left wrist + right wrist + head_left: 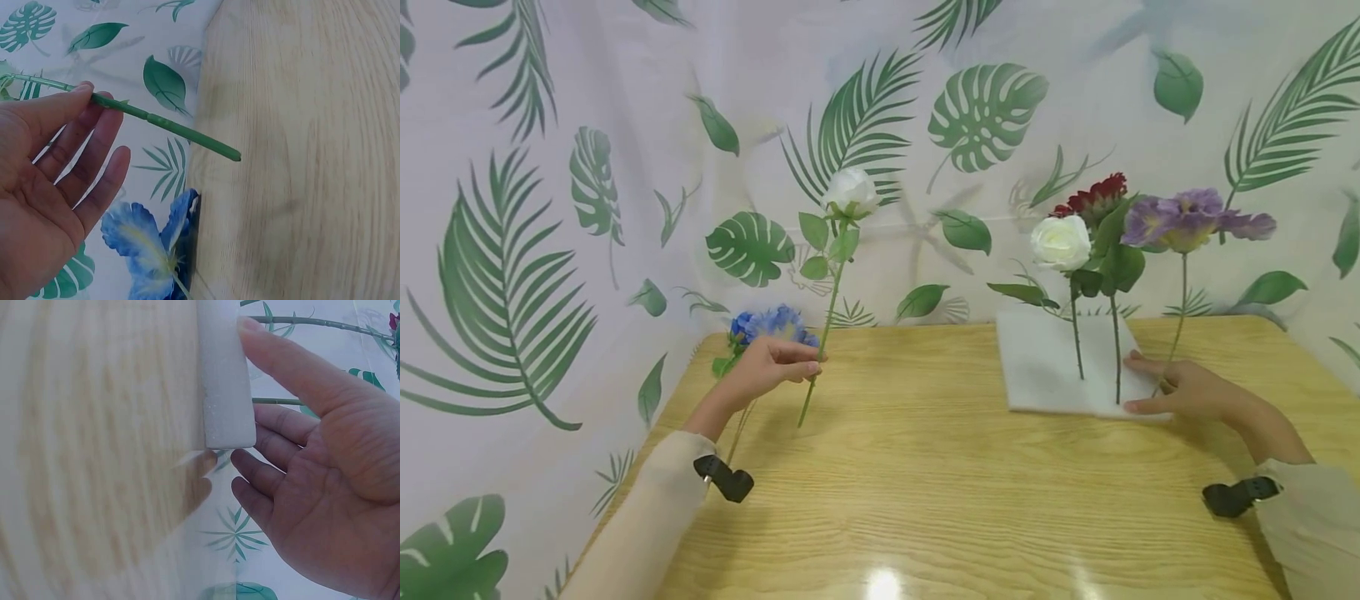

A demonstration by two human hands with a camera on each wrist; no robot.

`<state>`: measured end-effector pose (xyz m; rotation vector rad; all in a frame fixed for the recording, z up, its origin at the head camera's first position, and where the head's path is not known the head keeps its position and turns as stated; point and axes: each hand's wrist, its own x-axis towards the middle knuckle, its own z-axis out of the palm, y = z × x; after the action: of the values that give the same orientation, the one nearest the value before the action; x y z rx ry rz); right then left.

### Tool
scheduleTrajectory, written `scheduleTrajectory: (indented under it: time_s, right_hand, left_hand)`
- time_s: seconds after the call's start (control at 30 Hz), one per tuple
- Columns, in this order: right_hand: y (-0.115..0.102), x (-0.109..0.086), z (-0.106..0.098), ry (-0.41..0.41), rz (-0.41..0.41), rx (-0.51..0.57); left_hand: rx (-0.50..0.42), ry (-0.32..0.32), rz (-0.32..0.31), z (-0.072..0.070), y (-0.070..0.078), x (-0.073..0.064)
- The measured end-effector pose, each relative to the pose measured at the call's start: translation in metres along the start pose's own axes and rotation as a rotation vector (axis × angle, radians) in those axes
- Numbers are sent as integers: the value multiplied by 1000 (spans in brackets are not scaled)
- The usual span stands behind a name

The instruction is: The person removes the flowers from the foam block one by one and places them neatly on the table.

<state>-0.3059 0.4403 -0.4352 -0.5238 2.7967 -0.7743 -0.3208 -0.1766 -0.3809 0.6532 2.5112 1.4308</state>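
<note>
The foam block (1041, 367) sits white and flat on the bench (925, 467), and three artificial flowers stand in it on thin stems. Over its left part rises a white rose (1060, 243); next to that, above its middle, is a red flower (1097, 198) with broad green leaves, partly behind the rose. At its right side stands a purple flower (1183, 218), the stem coming down between the thumb and fingers of the right hand (1213, 396).

That hand rests at the block's near right corner — thumb tip touching by the near edge, fingers reaching along the right end, slightly parted and only gently bent.

Well to the left of the block, the left hand (769, 367) pinches the green stem of a second white rose (852, 196) between thumb and fingertips, the other fingers loosely spread. This rose is held bloom up and a little tilted, its lower stem end above the bench and apart from the block. Farther left of the block, partly hidden by the left hand, are blue flowers (778, 323) — one darker, one paler. Behind the block hangs a leaf-printed cloth (760, 50).
</note>
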Motion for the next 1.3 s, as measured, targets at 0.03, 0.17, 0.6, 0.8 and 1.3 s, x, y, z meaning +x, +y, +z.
scheduleTrajectory:
  time_s: [0.03, 0.17, 0.6, 0.8, 1.3]
  right_hand:
    - [0, 0, 0, 0, -2, -2]
    - [0, 0, 0, 1, -11, -15]
    - [-2, 0, 0, -4, 6, -19]
    - [-3, 0, 0, -6, 10, -18]
    - [-1, 1, 0, -15, 25, 7]
  left_hand:
    - [-4, -3, -11, -1, -1, -2]
    - [-5, -21, -36, -5, -5, -8]
    - [25, -66, -98, -12, -17, -16]
    - [43, -100, -128, -11, -18, -19]
    - [17, -189, -144, -10, -31, -21]
